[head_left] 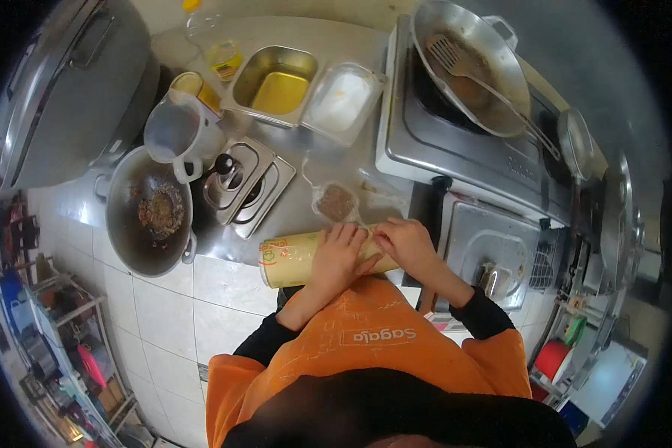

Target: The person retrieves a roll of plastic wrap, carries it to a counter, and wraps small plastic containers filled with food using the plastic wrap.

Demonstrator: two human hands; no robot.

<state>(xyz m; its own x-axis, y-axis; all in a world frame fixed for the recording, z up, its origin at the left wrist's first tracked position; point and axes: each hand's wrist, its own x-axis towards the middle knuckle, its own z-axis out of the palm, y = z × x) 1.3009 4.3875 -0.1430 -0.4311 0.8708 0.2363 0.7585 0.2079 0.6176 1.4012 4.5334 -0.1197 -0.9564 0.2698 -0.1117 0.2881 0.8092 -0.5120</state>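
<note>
A large yellowish roll of clear film [291,257] lies across the front edge of the steel counter, against the orange shirt. My left hand [340,256] rests on top of the roll, its fingers spread over the surface. At the roll's right part, my right hand [405,245] has thumb and index finger pinched together on something too small to make out, perhaps film. Just beyond my hands, a clear plastic bag with brown contents [336,202] lies on the counter.
A wok with brown bits [149,213], a white pitcher [175,133], steel lids [239,175], a pan of yellow oil [280,89] and a white-filled container [342,102] stand left and behind. On the right, a stove [455,153] holds a large pan [493,52] with a slotted spatula.
</note>
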